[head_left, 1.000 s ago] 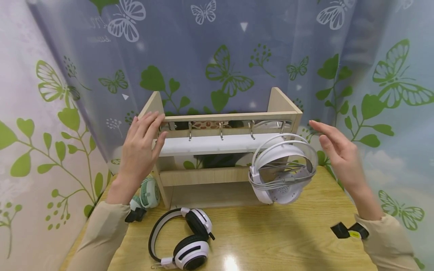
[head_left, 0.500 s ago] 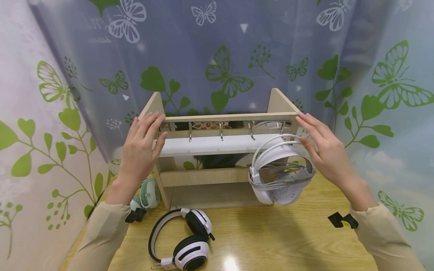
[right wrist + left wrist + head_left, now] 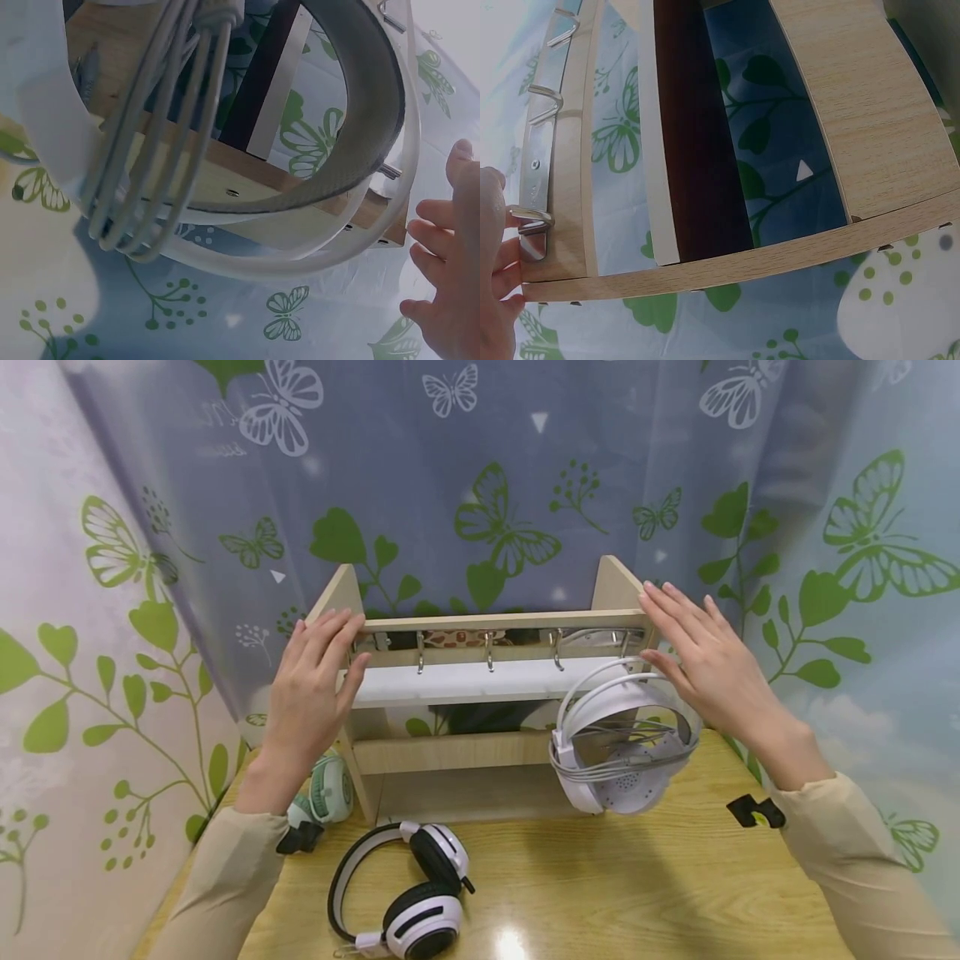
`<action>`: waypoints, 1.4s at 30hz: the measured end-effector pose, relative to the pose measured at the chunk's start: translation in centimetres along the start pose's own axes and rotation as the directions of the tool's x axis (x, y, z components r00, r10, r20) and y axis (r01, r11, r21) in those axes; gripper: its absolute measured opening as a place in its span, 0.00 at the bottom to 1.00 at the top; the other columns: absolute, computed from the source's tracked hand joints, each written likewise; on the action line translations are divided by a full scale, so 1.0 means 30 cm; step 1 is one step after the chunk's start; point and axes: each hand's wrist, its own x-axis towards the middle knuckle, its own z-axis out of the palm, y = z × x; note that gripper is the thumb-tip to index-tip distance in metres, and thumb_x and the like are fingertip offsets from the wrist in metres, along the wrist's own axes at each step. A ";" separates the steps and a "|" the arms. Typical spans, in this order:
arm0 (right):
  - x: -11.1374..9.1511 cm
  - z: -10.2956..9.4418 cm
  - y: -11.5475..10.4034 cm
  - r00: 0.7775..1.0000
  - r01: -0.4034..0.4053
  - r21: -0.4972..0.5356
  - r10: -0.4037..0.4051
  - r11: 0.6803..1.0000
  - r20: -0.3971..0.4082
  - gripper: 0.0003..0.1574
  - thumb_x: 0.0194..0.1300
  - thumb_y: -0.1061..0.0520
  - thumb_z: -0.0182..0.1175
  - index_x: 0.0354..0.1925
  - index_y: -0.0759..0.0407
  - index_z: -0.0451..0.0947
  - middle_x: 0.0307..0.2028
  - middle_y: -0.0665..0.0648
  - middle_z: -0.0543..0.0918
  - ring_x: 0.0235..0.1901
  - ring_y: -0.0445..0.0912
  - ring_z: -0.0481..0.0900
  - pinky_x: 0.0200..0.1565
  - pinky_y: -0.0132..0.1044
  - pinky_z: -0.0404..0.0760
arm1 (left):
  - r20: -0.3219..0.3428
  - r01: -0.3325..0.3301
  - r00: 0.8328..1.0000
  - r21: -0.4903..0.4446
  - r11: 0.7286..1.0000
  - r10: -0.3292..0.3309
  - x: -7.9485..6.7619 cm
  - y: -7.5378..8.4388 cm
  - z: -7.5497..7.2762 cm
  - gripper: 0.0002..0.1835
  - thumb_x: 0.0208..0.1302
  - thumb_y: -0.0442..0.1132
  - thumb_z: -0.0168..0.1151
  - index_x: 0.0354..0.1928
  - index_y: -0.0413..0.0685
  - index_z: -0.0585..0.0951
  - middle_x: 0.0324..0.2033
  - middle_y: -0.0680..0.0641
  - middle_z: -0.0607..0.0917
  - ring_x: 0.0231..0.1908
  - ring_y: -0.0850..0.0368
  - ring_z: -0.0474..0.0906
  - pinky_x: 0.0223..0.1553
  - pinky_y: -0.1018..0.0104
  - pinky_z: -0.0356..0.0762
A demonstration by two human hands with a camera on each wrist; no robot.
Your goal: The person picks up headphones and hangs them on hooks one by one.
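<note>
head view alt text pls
Bare left hand and right hand at upper corners of a pale wooden rack with silver hooks; white headphones wrapped in grey cable hang at its right end. Black-and-white headphones lie on the yellow wooden table, mint-green headphones left of the rack.

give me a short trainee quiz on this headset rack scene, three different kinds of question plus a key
1. Multiple choice: where is the black-and-white headset?
A) on a hook
B) on the tabletop, in front of the rack
C) behind the rack

2. True or false: in the head view, the white headset hangs at the rack's right end.

3. Fill in the blank: the person's left hand rests on the rack's upper ____ corner, as seen in the head view.

Key: 1. B; 2. True; 3. left
</note>
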 end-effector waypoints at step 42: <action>0.022 0.037 0.002 0.998 0.056 -0.049 -0.057 0.997 -0.003 0.42 0.81 0.35 0.35 0.76 0.62 0.62 0.73 0.63 0.67 0.74 0.57 0.61 0.78 0.52 0.50 | -0.083 0.011 0.996 -0.181 0.983 -0.026 -0.011 0.023 -0.048 0.19 0.73 0.36 0.59 0.64 0.41 0.79 0.63 0.42 0.80 0.63 0.41 0.75 0.71 0.51 0.67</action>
